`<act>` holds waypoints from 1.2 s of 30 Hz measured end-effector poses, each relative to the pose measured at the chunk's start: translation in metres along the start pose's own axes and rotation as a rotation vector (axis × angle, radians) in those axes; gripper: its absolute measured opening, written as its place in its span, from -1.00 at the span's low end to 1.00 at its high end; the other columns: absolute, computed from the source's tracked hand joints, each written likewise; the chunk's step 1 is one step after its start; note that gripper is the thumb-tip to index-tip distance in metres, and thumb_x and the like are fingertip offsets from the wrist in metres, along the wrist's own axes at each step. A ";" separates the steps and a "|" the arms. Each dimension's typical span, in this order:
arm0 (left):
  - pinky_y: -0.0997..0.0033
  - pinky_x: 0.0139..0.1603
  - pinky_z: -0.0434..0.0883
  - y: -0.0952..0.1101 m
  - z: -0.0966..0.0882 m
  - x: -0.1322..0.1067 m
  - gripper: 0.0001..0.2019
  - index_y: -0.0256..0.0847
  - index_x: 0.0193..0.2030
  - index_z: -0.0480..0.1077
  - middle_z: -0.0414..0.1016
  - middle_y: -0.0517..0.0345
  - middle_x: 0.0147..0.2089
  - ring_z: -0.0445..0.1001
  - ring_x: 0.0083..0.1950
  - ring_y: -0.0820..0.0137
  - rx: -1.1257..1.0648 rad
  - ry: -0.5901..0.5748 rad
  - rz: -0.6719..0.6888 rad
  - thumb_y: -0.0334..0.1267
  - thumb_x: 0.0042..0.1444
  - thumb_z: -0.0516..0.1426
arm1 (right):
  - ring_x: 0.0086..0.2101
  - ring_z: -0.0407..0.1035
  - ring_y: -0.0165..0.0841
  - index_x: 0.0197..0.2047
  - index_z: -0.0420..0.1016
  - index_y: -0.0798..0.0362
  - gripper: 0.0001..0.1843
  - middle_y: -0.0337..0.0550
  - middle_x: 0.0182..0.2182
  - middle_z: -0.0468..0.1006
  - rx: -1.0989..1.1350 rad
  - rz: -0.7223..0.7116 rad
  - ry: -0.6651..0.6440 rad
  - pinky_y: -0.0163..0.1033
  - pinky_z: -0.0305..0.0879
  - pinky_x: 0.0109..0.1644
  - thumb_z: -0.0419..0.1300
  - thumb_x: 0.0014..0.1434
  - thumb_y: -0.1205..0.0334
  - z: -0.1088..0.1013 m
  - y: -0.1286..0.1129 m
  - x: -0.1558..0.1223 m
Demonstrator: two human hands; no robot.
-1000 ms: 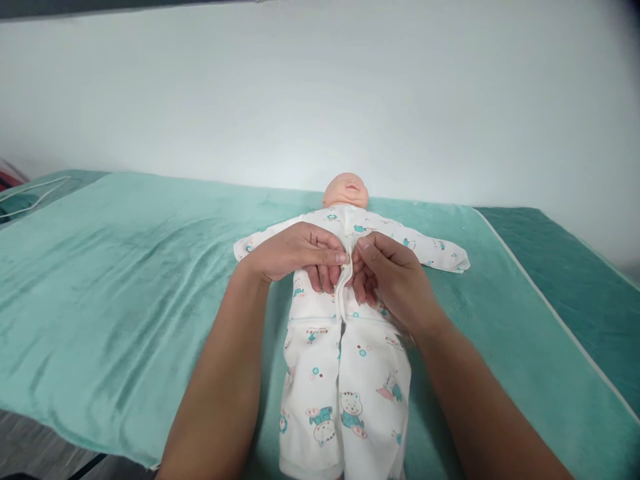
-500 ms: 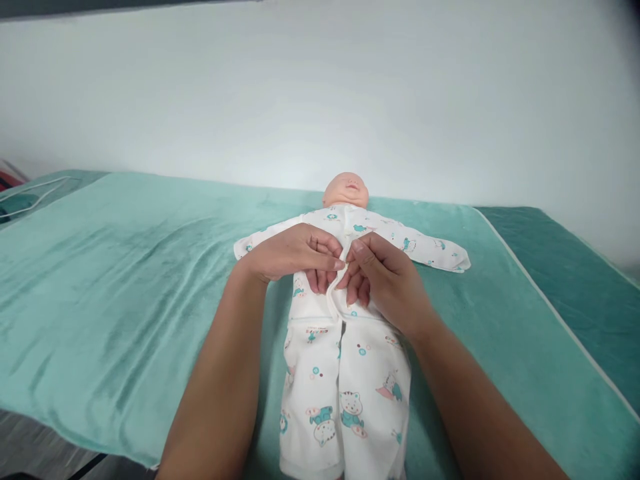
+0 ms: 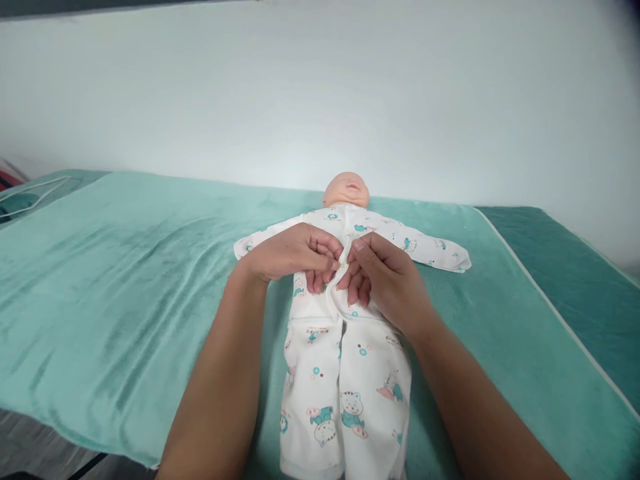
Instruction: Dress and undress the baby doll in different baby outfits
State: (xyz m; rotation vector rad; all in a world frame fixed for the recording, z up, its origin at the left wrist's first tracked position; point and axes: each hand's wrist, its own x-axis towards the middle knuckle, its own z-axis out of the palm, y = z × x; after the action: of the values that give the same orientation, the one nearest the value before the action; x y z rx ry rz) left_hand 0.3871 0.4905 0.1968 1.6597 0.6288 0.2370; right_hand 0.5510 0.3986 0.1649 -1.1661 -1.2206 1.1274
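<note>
A baby doll (image 3: 346, 189) lies on its back, dressed in a white printed baby shirt (image 3: 313, 307) and matching baby pants (image 3: 373, 373). My left hand (image 3: 307, 257) pinches one side of the shirt's front edging between thumb and fingers. Opposite it, my right hand (image 3: 377, 270) is closed on the same front opening, thumb against forefinger. A small yellowish fastener, perhaps a snap button (image 3: 343, 265), shows between my fingertips. Below my hands the white edging curves down to the shirt's hem. Both sleeves stretch out sideways.
A light green blanket (image 3: 125, 287) covers the table beneath the doll, with folds on the left. Darker green cloth (image 3: 565, 267) lies along the right. Behind stands a white wall (image 3: 320, 93). A white wire-like frame (image 3: 45, 193) is at the far left.
My left thumb has shifted slightly left, and the small yellowish fastener shows more plainly between my fingertips. The doll and clothes lie as before.
</note>
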 end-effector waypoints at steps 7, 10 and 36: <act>0.56 -0.61 0.34 0.004 0.005 -0.001 -0.92 -0.25 -0.50 0.39 0.40 0.23 -0.63 0.36 -0.63 0.53 0.048 0.024 0.010 -0.45 -0.06 0.12 | -0.67 0.35 -0.48 -0.36 0.29 0.02 -0.61 -0.25 -0.57 0.54 -0.007 0.030 0.018 -0.42 0.20 -0.66 0.09 0.30 -0.13 0.001 -0.001 0.000; 0.58 -0.65 0.22 0.004 0.006 -0.002 -0.89 -0.24 -0.54 0.34 0.33 0.26 -0.68 0.27 -0.68 0.57 0.069 0.045 0.015 -0.47 -0.09 0.08 | -0.67 0.35 -0.48 -0.36 0.29 0.02 -0.62 -0.25 -0.58 0.54 -0.007 0.034 0.019 -0.43 0.19 -0.65 0.08 0.31 -0.11 0.002 -0.001 0.000; 0.52 -0.37 0.44 -0.019 -0.001 0.023 -0.84 -0.22 -0.28 0.44 0.51 0.18 -0.37 0.51 -0.33 0.47 -0.239 0.633 0.393 -0.16 0.14 0.18 | 0.09 0.39 -0.25 -0.13 0.55 -0.08 -0.82 -0.15 0.04 0.55 -0.298 -0.388 0.334 -0.03 0.29 0.22 0.14 0.28 0.15 -0.016 0.007 0.010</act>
State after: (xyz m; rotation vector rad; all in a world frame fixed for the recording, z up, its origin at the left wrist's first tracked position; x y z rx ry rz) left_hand 0.4003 0.5048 0.1745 1.4546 0.6979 1.1098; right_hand 0.5676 0.4086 0.1589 -1.2118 -1.3041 0.4512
